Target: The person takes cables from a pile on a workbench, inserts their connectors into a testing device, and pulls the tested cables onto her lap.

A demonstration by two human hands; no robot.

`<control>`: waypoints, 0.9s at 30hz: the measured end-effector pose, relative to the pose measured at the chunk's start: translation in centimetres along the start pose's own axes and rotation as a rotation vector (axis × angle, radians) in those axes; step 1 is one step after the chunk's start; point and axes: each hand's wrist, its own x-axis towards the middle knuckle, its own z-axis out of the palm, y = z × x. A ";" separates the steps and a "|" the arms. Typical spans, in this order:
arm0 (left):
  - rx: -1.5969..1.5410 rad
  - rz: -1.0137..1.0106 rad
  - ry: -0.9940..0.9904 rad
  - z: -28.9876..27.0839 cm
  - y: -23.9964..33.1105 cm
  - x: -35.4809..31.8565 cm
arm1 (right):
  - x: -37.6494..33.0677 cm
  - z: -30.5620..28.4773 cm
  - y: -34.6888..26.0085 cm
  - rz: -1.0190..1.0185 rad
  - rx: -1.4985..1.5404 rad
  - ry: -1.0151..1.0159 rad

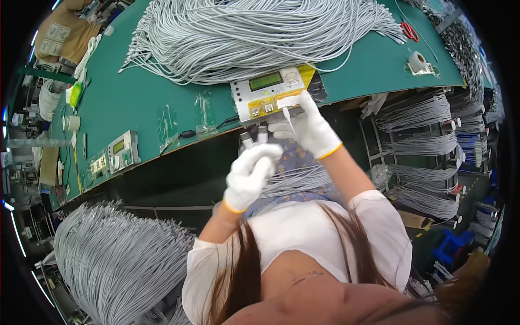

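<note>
Both of my hands wear white gloves with yellow cuffs. My right hand (310, 130) is closed at the front edge of a cable tester (265, 92), its thumb up against the box. Between its fingers is a slim white cable plug (287, 114), pointing at the tester's front; whether it is plugged in I cannot tell. My left hand (250, 176) is curled shut below the tester. Two light cable connectors (247, 140) stick up just beyond its fingers; the grip itself is partly hidden. The tester has a green screen and yellow-edged sockets.
A big heap of grey cables (244, 38) lies behind the tester on the green table (108, 97). Red scissors (410, 31) and a tape roll (417, 61) are at right. A second tester (123, 151) sits at left. Cable bundles (119, 260) hang below left, more on racks (422, 143) right.
</note>
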 end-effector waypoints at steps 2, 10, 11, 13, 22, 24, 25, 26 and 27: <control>0.233 0.216 0.083 2.0 -0.5 2.2 | 1.2 1.0 1.2 -0.207 0.084 0.040; 0.564 0.371 0.197 2.2 -1.6 3.7 | 1.3 0.0 1.2 -0.364 -0.070 0.088; 0.549 0.356 0.198 2.4 -1.5 3.7 | 1.2 -0.5 1.1 -0.306 -0.124 0.068; 0.517 0.349 0.219 2.8 -1.1 3.8 | 0.7 -1.6 0.9 -0.206 -0.228 0.020; 0.198 0.044 0.094 2.5 0.6 4.4 | -2.1 -2.3 -1.7 -0.079 -0.743 0.145; 0.194 0.053 0.073 2.1 0.8 4.3 | -2.3 -2.5 -2.1 -0.070 -0.712 0.100; 0.185 0.051 0.087 1.9 0.8 4.2 | -2.3 -2.7 -2.3 -0.108 -0.765 0.130; 0.171 0.068 0.094 1.7 0.8 4.1 | -2.3 -2.8 -2.3 -0.151 -0.809 0.122; 0.159 0.084 0.100 1.6 0.7 4.1 | -2.2 -3.0 -2.3 -0.200 -0.848 0.077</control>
